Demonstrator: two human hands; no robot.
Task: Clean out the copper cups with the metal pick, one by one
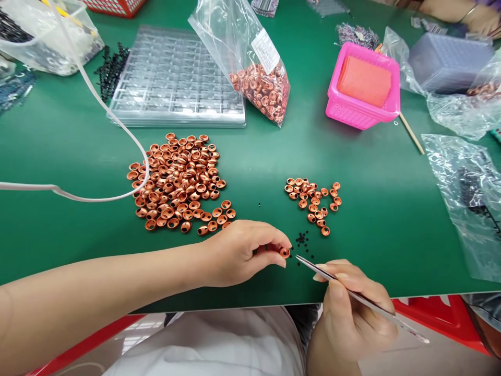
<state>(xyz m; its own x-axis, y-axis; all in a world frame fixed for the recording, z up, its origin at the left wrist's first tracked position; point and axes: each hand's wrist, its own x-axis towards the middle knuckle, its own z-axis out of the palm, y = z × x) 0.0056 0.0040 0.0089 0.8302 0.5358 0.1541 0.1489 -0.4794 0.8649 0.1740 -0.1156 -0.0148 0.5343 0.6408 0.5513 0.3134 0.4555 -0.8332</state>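
My left hand (238, 253) pinches one small copper-coloured cup-shaped part (285, 253) between thumb and fingers, just above the table. In my right hand (352, 308) is a pair of metal tweezers (368, 302), their tips pointing left, close to that part. Tiny black pieces (301, 239) lie scattered on the table beyond the tweezer tips. A large heap of copper-coloured parts (178, 180) spreads out beyond my left forearm. Farther right sits a smaller group of the same parts (313, 201). Whether the tweezers hold anything is too small to tell.
Stacked clear plastic trays (168, 78) and a bag of copper-coloured parts (262, 89) stand at the back. A pink basket (364, 112) holds an orange block. Plastic bags (465, 209) lie at right. A white cable (97, 99) crosses the left side. Another person's hand (481, 21) shows far right.
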